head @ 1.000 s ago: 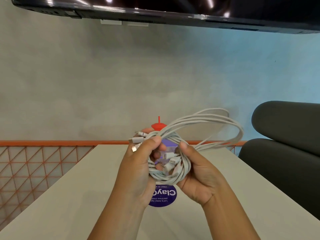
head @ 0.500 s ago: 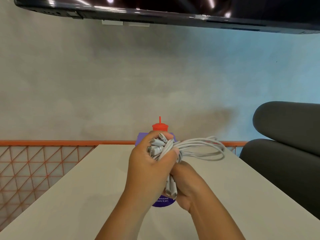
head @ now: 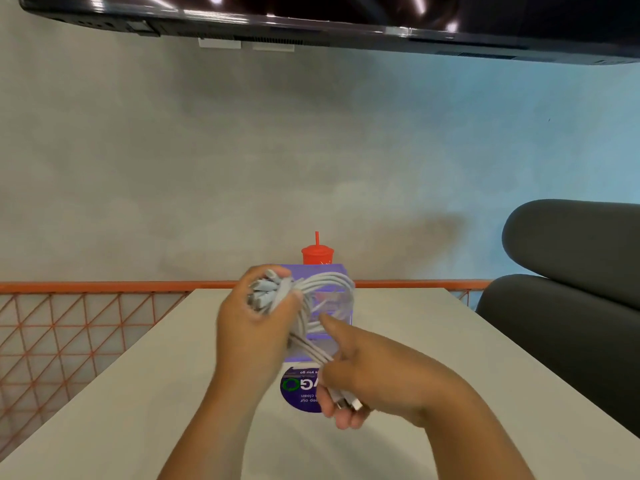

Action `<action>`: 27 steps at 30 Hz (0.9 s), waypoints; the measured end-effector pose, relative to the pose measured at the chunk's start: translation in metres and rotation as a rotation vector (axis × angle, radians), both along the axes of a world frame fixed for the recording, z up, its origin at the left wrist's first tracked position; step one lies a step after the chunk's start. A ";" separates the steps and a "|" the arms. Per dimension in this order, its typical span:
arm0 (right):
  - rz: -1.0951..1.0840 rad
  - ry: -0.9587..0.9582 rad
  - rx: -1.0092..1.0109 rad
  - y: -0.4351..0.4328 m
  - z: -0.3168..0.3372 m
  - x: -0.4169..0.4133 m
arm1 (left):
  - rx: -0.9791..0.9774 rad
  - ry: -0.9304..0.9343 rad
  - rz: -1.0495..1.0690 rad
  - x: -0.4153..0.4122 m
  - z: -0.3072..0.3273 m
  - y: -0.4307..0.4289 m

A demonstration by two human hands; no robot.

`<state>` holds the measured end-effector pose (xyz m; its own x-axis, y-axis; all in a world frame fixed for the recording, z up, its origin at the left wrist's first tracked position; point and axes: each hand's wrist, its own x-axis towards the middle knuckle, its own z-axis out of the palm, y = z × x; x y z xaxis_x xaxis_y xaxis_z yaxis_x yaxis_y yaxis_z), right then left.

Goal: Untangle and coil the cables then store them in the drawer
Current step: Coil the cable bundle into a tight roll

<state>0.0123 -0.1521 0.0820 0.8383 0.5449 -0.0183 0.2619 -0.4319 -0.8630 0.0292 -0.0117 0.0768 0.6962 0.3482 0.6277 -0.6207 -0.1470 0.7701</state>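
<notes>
left hand point(head: 252, 323): I see it curled tight round the plug ends of the cables point(head: 330, 281) | right hand point(head: 374, 382): just below it, fingers closed on the trailing strands, forefinger out | cables: between both hands, above the tabletop point(head: 450, 341) | advice: I'd draw one strand out slowly so the loops don't cinch | drawer: not in view

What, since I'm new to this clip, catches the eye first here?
The bundle of white cables, held over the pale table: the left hand grips its plug ends, and the right hand holds strands lower down. Behind them a red cap pokes up, before an orange railing.
</notes>
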 end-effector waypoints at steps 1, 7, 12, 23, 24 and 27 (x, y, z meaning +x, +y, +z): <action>0.058 -0.045 -0.040 -0.007 0.005 -0.004 | -0.080 0.024 0.007 0.004 -0.002 0.008; 0.209 -0.259 0.077 -0.085 0.031 -0.024 | -0.569 0.077 -0.139 0.008 0.003 0.068; 0.021 -0.236 0.130 -0.115 0.020 -0.020 | -0.691 0.101 -0.334 0.002 0.016 0.068; -0.185 -0.148 -0.687 -0.061 -0.010 0.022 | -0.501 0.200 -0.213 0.009 0.001 0.014; -0.179 -0.179 -0.545 -0.056 -0.001 0.015 | -0.453 0.186 -0.183 0.008 0.001 0.013; -0.149 -0.282 -0.141 -0.043 0.011 0.004 | -0.361 0.151 -0.153 0.003 0.004 0.007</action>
